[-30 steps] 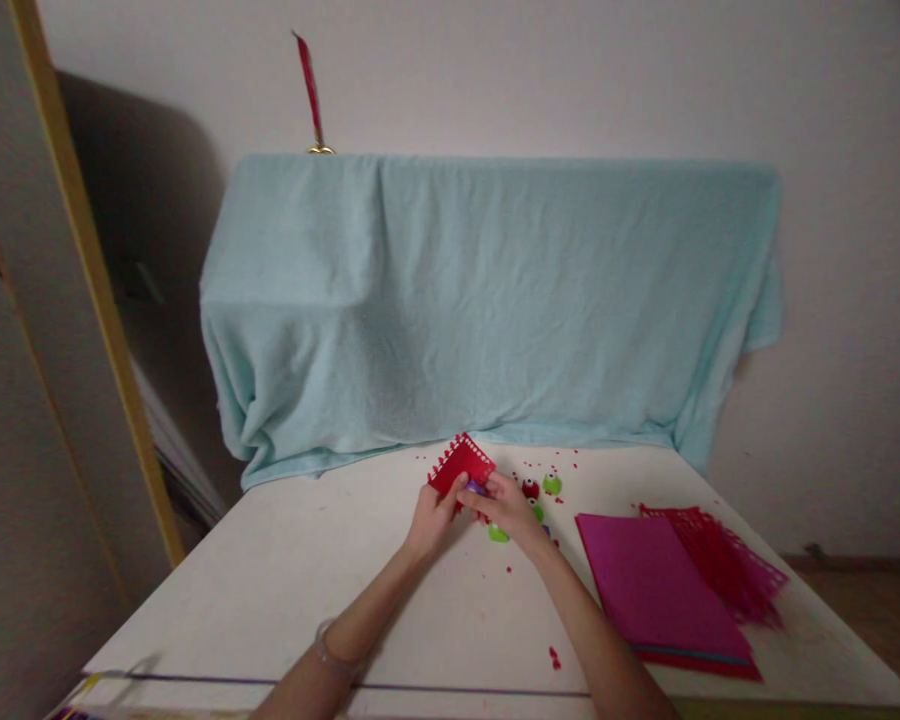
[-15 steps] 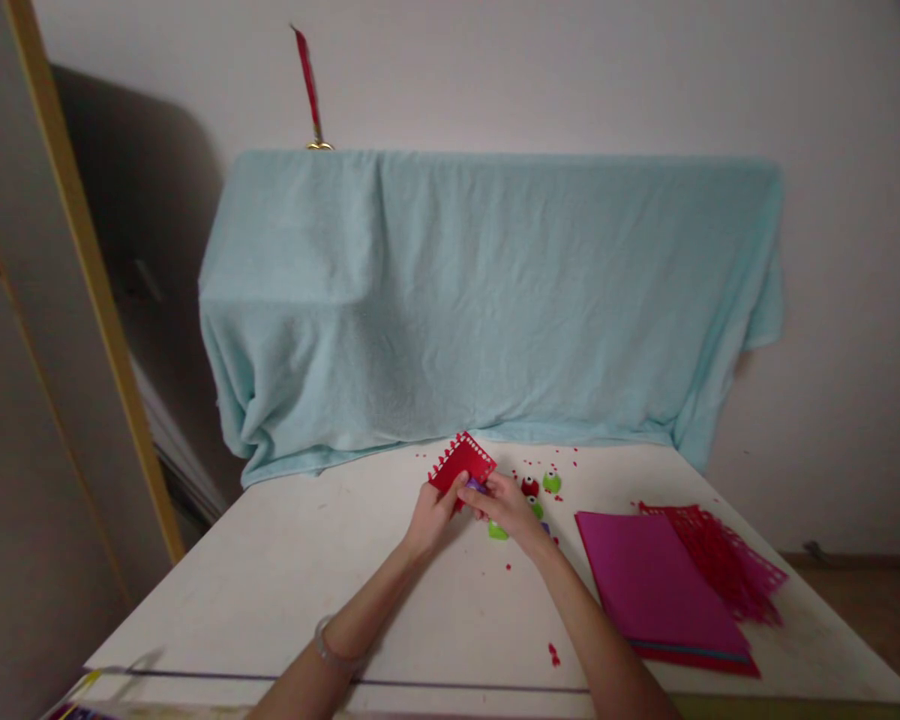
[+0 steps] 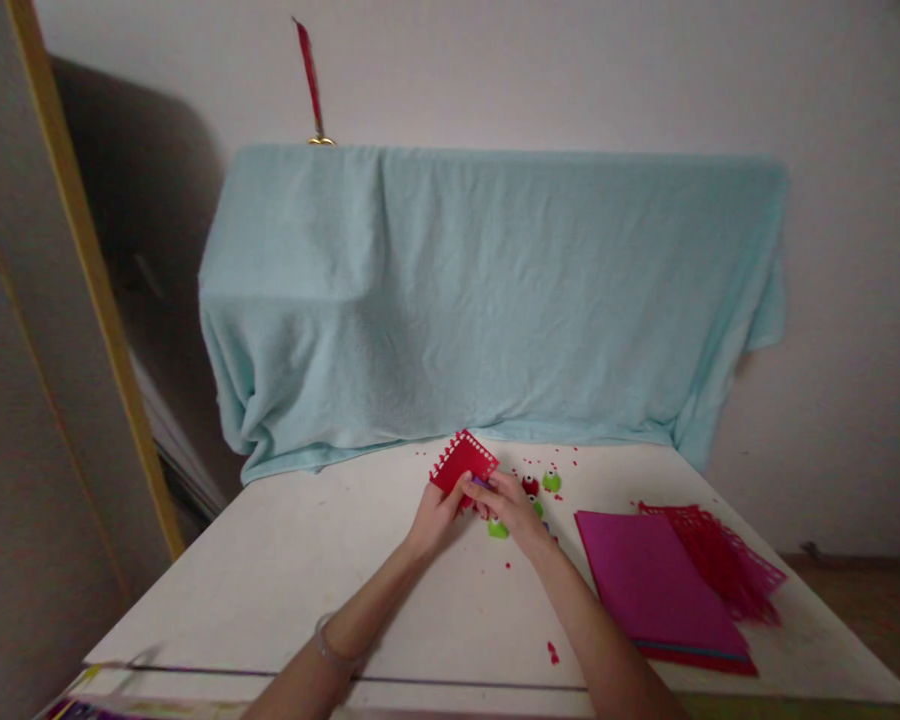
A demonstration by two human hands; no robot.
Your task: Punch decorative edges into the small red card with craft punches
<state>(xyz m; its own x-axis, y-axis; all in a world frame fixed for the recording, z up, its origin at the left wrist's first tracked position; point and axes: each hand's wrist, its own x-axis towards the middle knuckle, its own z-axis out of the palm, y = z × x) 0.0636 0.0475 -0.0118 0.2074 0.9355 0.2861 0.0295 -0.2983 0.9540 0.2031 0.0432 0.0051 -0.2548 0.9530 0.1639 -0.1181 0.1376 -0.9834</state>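
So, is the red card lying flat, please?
No, tilted up: the left hand holds the red card off the table, right hand at its edge.

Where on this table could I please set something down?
The left half of the white table is bare, from the light blue towel to the near edge. Crowded: around the left hand holding the red punched paper card, the small green punches and the magenta sheet stack at right.

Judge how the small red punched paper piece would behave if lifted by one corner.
Probably light: the left hand pinches the red paper piece at its lower corner, raised off the table. Likely fairly stiff for paper, since the free part stands up without drooping. Its punched, toothed edge could tear easily if snagged.
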